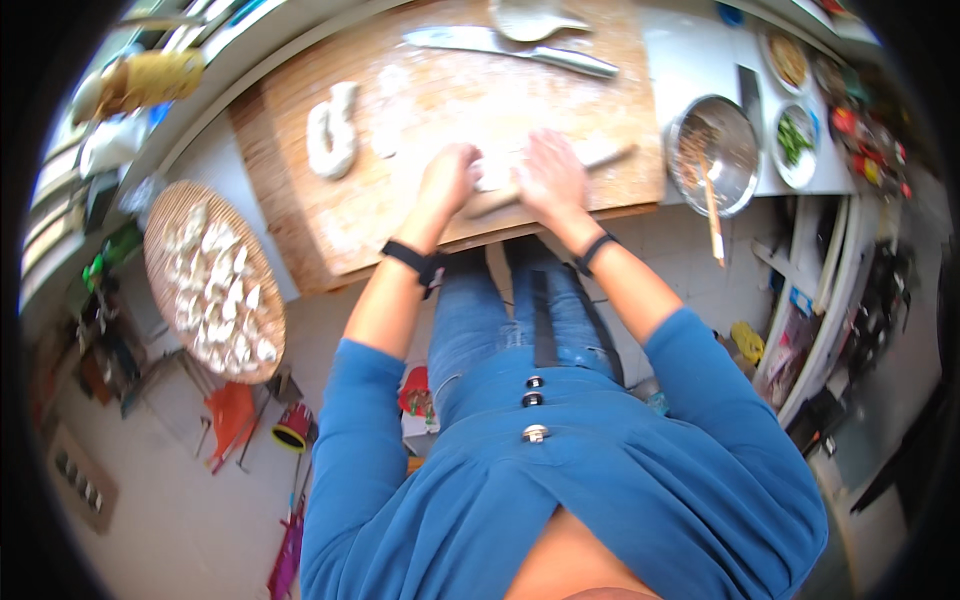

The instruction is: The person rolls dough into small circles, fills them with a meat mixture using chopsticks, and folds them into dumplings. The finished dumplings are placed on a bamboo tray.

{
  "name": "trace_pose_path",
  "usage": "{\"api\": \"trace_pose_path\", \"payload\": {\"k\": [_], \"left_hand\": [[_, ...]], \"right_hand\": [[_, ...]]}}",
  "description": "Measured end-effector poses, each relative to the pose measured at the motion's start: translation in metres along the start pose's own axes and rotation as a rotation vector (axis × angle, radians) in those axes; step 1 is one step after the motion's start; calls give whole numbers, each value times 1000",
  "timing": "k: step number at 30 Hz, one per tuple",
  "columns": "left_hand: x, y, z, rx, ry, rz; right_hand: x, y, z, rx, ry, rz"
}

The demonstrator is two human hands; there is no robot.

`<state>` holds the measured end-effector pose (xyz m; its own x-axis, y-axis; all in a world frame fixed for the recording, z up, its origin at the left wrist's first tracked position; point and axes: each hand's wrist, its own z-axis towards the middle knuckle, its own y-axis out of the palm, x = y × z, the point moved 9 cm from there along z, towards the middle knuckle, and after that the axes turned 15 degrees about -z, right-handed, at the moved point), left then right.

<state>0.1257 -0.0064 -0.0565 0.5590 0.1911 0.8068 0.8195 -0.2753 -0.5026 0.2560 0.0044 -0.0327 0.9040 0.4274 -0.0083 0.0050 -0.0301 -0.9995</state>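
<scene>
On the floured wooden board (315, 217), a rolling pin (606, 156) lies at a slant near the front edge. My right hand (553, 178) lies over the pin, fingers pointing away from me. My left hand (448, 178) is curled at the edge of a white dough piece (493, 169), which sits between the hands and is blurred. Loops of floured dough rope (332, 135) lie to the left. At the board's far side are a broad-bladed knife (480, 39) with a metal handle and a white scoop or spoon-like utensil (529, 19).
Left of the board, a round woven tray (157, 255) holds several dumplings. To the right stand a metal bowl (739, 150) with filling and wooden chopsticks (711, 214), a bowl of chopped greens (796, 169) and another bowl (787, 61). The board's front edge (480, 238) is close to my body.
</scene>
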Motion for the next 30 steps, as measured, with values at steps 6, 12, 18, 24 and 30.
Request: {"api": "trace_pose_path", "payload": {"k": [6, 12, 18, 24, 30], "left_hand": [[0, 0, 13, 17, -97, 25], [1, -1, 3, 17, -53, -70], [1, 0, 15, 27, -61, 55], [-7, 8, 2, -55, -96, -39], [5, -14, 9, 185, 40, 17]], "right_hand": [[8, 0, 1, 50, 18, -46], [7, 29, -10, -215, 32, -137], [2, -11, 2, 90, 68, 87], [3, 16, 3, -102, 92, -56], [0, 4, 11, 23, 82, -30]]}}
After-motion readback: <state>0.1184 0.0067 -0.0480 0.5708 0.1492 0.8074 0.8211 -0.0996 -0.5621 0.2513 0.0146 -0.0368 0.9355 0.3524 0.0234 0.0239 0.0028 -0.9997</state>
